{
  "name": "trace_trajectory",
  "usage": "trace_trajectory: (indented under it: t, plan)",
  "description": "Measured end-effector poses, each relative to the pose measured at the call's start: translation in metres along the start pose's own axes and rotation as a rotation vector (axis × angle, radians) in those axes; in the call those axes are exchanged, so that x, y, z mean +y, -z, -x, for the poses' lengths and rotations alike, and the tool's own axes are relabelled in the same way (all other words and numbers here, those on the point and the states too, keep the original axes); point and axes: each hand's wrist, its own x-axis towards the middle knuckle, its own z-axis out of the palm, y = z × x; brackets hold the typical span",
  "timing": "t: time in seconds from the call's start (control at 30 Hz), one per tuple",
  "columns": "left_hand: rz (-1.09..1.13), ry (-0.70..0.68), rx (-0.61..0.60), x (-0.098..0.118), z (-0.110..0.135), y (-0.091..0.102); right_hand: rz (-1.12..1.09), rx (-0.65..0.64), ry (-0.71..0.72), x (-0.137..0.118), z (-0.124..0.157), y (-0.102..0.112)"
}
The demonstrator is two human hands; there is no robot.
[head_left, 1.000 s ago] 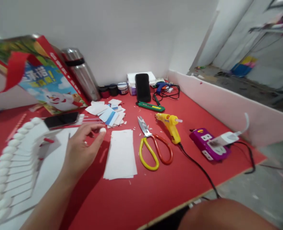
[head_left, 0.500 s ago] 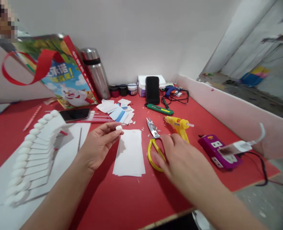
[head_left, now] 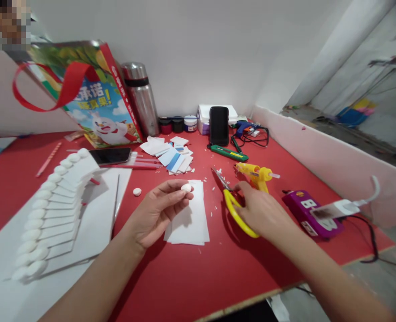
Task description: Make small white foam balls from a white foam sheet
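Observation:
Between the thumb and fingers of my left hand (head_left: 162, 208) is a small round white disc (head_left: 186, 188), held above a stack of white paper strips (head_left: 191, 219). My right hand (head_left: 260, 208) grips the scissors (head_left: 240, 218) by their yellow handles, and the blades point away toward the far left. How its fingers sit in the loops is partly hidden. Another white disc (head_left: 137, 192) lies on the red table beside my left hand. At the left stands a curved white stair-like model (head_left: 61, 214), its outer edge lined with several similar discs.
Right of the scissors lie a yellow glue gun (head_left: 256, 174) and a purple power block (head_left: 310, 212). A green utility knife (head_left: 229, 152), paper scraps (head_left: 174, 156) and a black phone (head_left: 219, 126) sit farther back. A steel flask (head_left: 140, 100) stands beside a picture box (head_left: 100, 103).
My right hand has closed on the scissors and their handles have swung right. My left hand has moved slightly right with its disc, uncovering another disc on the table.

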Motion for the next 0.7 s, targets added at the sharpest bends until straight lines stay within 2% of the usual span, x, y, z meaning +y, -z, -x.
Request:
trace_trajectory:
  t: [0.07, 0.17, 0.23, 0.33, 0.4, 0.7]
  plan:
    - [-0.002, 0.016, -0.010, -0.002, 0.000, 0.000, -0.270, 0.012, 0.068, 0.015, 0.003, -0.001]
    - [-0.021, 0.039, -0.053, -0.004, -0.001, 0.001, -0.761, 0.009, 0.254, 0.025, 0.020, -0.004]
    - [-0.023, 0.048, -0.081, -0.006, 0.000, 0.001, -0.871, 0.012, 0.305, 0.023, 0.033, -0.005]
    - [-0.005, 0.054, -0.034, -0.008, 0.002, 0.000, -0.688, 0.110, 0.282, 0.015, 0.049, -0.004]
    - [0.009, 0.061, -0.007, -0.009, 0.004, -0.002, -0.581, 0.166, 0.316, 0.010, 0.053, -0.005]
    - [-0.001, 0.061, -0.035, -0.014, 0.005, -0.010, -0.371, 0.211, 0.372, -0.011, 0.056, -0.027]
